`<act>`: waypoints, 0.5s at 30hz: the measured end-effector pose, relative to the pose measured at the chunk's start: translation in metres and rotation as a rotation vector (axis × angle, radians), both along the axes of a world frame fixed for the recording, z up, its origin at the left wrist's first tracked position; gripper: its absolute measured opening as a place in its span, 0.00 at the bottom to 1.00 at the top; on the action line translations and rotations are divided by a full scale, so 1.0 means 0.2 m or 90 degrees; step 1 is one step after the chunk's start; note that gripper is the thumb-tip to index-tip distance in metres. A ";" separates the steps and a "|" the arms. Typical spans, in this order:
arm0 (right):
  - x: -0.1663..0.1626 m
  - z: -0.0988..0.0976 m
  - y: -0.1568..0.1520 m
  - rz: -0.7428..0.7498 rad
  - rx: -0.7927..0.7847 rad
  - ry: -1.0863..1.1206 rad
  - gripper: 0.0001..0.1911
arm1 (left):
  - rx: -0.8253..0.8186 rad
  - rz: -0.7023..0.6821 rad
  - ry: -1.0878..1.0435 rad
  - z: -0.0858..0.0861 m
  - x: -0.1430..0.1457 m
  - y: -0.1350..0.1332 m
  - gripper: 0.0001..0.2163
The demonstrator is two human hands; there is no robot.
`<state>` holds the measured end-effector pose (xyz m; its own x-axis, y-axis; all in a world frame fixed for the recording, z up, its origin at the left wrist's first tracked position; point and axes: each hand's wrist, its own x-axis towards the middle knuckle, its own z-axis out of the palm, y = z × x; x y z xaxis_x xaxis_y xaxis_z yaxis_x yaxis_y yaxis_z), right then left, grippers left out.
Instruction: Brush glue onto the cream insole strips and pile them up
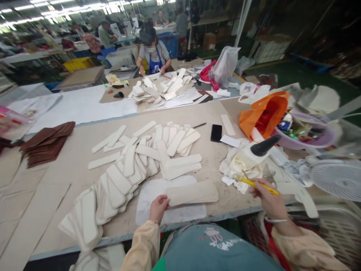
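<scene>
My left hand pinches the left end of a long cream insole-shaped piece that lies flat on a white sheet at the table's near edge. My right hand is closed round a yellow brush, its tip over a heap of glue-stained rags. A white glue bottle with a black nozzle lies just beyond the rags. Several more cream pieces are spread in overlapping rows to the left and behind.
A black phone lies mid-table. An orange bag, a purple basin of odds and ends and a white fan crowd the right side. Brown pieces are stacked at left. A person in a blue apron works at the far table.
</scene>
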<state>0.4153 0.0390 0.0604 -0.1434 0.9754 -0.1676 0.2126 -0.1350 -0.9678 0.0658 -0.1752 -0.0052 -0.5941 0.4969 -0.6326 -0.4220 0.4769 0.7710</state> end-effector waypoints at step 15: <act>-0.87 -0.08 -0.56 0.360 -0.145 0.082 0.15 | 0.035 -0.005 -0.089 -0.01 -0.01 -0.01 0.10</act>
